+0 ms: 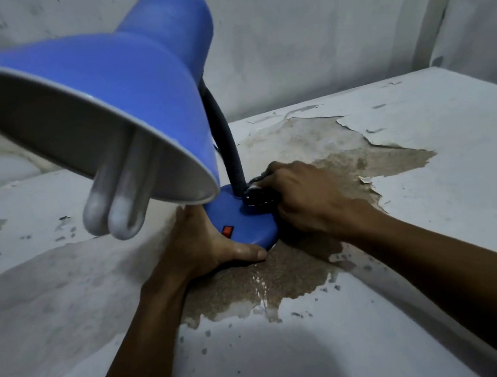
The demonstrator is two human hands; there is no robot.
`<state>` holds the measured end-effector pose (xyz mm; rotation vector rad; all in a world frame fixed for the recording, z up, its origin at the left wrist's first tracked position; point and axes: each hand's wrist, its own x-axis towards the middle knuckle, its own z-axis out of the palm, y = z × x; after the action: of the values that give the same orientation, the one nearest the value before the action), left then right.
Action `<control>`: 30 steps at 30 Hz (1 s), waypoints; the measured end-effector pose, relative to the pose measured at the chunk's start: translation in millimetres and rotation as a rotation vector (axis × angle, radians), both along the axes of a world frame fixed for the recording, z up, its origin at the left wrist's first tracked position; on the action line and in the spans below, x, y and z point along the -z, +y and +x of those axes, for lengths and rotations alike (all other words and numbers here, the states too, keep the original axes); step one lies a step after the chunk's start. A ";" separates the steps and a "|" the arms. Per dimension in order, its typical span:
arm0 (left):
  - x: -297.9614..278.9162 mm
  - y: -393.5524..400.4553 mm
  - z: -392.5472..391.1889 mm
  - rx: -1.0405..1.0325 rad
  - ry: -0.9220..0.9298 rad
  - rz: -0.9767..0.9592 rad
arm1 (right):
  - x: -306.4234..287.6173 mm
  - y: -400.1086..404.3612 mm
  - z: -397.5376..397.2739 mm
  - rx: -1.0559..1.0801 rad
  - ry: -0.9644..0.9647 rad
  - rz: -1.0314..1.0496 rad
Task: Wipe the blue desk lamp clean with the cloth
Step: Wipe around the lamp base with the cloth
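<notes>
Blue plastic desk lamp (118, 88) stands on the peeling white-painted table (425, 138), shade tilted toward me. I note my left hand (204, 245) cupped against the round base (245, 224), thumb along its front edge. My right hand (309, 199) presses a bunched dark cloth (258, 198) onto the base beside the black flexible neck (223, 134).

A bright blue desk lamp (117, 79) has a shade that is pale grey-white inside, a white tubular bulb (115, 207), a dark grey-black flexible neck (224, 140) and a small red-orange switch (227, 231) on its blue base. A dark, nearly black cloth (258, 198) lies against the base. The surface (424, 131) is white, its coating peeled to mottled brown patches. The far wall (313, 19) is scuffed white.
</notes>
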<state>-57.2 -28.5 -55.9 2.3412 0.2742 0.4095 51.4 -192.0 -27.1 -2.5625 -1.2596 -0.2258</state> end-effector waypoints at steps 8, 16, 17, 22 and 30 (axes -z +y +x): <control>-3.6 -2.3 -3.6 0.058 -0.059 -0.012 | 6.9 0.0 -28.9 -0.082 -0.011 0.012; -4.7 -4.4 -3.5 0.085 -0.068 -0.023 | 11.1 -9.9 -45.5 -0.152 -0.017 0.001; -4.2 -3.2 -2.7 0.081 -0.059 -0.026 | 12.8 -14.5 -42.5 -0.157 0.000 0.047; -2.4 -3.0 -3.5 0.036 0.002 0.002 | 8.2 13.5 5.5 0.083 0.188 0.194; -1.6 -6.0 -3.3 -0.044 0.031 0.019 | 2.3 -8.5 -7.7 0.033 0.218 0.218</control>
<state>-60.5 -34.5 -54.3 2.3653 0.3384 0.3988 43.7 -200.5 -29.4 -2.3507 -1.0520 -0.0822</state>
